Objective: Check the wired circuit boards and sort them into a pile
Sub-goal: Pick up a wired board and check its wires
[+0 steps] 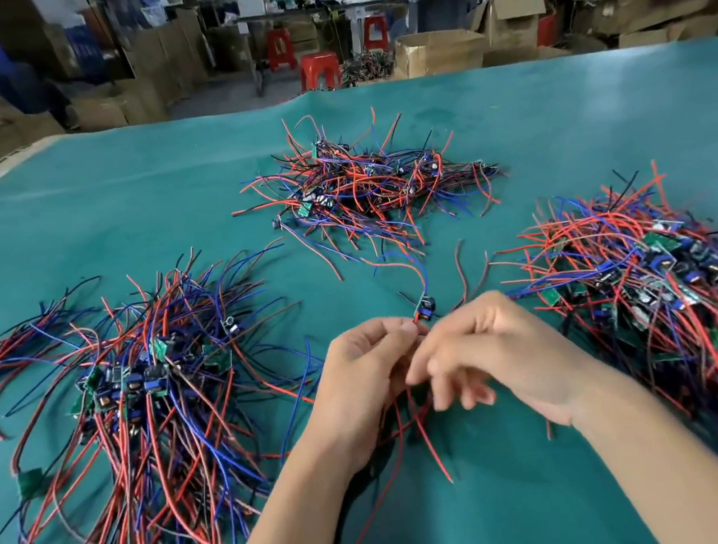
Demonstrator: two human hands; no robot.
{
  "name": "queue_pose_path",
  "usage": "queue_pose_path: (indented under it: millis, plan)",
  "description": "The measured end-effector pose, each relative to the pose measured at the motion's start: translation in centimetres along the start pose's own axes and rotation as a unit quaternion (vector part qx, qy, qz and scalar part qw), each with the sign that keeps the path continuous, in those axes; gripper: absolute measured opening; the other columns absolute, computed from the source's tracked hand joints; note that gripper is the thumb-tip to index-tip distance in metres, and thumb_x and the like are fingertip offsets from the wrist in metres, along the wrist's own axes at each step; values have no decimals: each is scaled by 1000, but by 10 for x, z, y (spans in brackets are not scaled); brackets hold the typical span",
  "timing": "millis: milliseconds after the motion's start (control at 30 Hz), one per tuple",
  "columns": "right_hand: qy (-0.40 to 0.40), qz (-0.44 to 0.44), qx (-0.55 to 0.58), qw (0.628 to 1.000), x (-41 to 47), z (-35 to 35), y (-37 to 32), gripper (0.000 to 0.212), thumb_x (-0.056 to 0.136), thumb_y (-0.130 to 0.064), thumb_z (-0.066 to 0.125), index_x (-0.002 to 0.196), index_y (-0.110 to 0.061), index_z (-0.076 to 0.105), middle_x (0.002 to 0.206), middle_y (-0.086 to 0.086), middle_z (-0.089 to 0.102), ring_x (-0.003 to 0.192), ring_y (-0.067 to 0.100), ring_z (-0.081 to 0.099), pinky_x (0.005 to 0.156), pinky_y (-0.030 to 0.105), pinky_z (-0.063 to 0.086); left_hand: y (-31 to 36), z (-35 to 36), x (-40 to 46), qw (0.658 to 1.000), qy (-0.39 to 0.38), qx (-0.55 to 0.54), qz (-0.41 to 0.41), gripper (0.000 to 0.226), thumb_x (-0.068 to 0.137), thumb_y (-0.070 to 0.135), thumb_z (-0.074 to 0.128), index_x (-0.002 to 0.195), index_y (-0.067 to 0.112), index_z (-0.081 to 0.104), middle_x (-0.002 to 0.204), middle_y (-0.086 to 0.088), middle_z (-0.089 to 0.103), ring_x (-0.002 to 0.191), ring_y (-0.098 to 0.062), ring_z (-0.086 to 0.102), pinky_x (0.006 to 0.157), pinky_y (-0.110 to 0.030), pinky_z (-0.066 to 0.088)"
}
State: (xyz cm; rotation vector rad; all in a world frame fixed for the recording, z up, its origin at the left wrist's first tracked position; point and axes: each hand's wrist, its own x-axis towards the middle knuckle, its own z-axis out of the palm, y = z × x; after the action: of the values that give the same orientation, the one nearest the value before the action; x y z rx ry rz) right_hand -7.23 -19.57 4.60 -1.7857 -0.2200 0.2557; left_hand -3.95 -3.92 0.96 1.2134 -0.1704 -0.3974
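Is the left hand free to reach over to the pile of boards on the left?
Probably not yet. The left hand pinches the wires of a small board. The green mat between it and the left pile looks unobstructed.

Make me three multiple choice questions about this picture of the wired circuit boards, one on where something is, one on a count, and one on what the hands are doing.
1. Where is the board that the hands hold?
A. Above the fingers, between the piles
B. On the left pile
C. On the floor

2. How many piles of wired boards lie on the green mat?
A. One
B. Three
C. Five

3. What is the left hand doing?
A. Lying flat on the mat
B. Pinching wires
C. Lifting a box

Answers: 1 A, the small board sits just past both hands. 2 B, left pile, far pile, right pile on the green mat. 3 B, left hand curls round red wires near the right hand.
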Motion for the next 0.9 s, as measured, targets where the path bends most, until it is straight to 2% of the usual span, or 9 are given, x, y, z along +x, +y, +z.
queue_pose_path:
  millis: [67, 133, 267, 433, 500, 600, 700, 800, 900]
  plan:
    - [162, 13, 35, 986, 6, -5, 6, 18, 73, -21, 63, 70, -10, 76, 52, 8, 61, 43, 17, 44, 41, 22, 28, 0, 0, 1, 1000, -6, 9, 1, 16, 100, 10, 54, 90, 4, 65, 77, -11, 68, 65, -15, 61, 60, -19, 51]
    - [262, 19, 68, 963, 9, -10, 10, 11, 81, -20, 73, 77, -11, 76, 58, 3, 61, 50, 16, 48, 43, 25, 32, 0, 0, 1, 999, -23, 25, 6, 16, 101, 9, 51, 91, 4, 64, 75, -10, 68, 63, -13, 61, 59, -18, 50]
    - [180, 17, 180, 967, 10, -7, 11, 29, 79, -30, 75, 94, -5, 79, 76, 10, 69, 68, 18, 59, 52, 24, 41, 0, 0, -1, 996, -69, 58, 21, 17, 101, 7, 50, 90, 2, 62, 72, -11, 64, 64, -16, 58, 60, -20, 48]
    - [174, 11, 240, 955, 11, -5, 11, 40, 70, -29, 77, 90, 5, 78, 73, 9, 68, 59, 15, 55, 52, 20, 42, 2, 2, -3, 993, -76, 83, 27, 15, 87, 17, 62, 92, 3, 66, 87, -11, 70, 75, -19, 60, 62, -23, 48]
    - [183, 19, 216, 959, 12, -3, 12, 33, 71, -29, 78, 87, -1, 81, 67, 7, 63, 54, 12, 49, 49, 19, 38, 2, 3, -5, 990, -89, 107, 35, 27, 92, 23, 65, 98, -4, 64, 89, -9, 70, 75, -17, 60, 61, -23, 46]
    - [186, 24, 164, 968, 13, 2, 16, 18, 85, -25, 75, 87, -10, 83, 56, 0, 55, 47, 9, 42, 42, 20, 28, 3, 2, -6, 986, -72, 144, 54, 36, 97, 26, 61, 92, -9, 61, 77, -5, 65, 61, -14, 53, 52, -21, 38]
    - [168, 35, 168, 971, 14, 4, 18, 21, 92, -28, 70, 92, -11, 82, 63, 9, 53, 47, 13, 41, 41, 23, 25, 3, 3, -6, 986, -62, 147, 51, 39, 98, 28, 58, 89, -10, 58, 70, -4, 60, 56, -14, 45, 47, -18, 29]
    - [168, 40, 157, 972, 14, 2, 19, 20, 94, -23, 69, 90, -8, 81, 63, 9, 56, 49, 15, 44, 42, 24, 29, 3, 4, -6, 986, -56, 155, 37, 32, 100, 25, 57, 79, 1, 62, 64, -3, 56, 50, -10, 38, 45, -15, 28]
    - [219, 31, 108, 969, 15, -3, 22, 17, 92, -20, 72, 86, -7, 80, 63, 3, 56, 52, 13, 46, 45, 23, 34, 4, 5, -6, 984, -55, 166, 30, 30, 98, 25, 60, 70, 14, 65, 59, -6, 51, 49, -12, 33, 44, -18, 24]
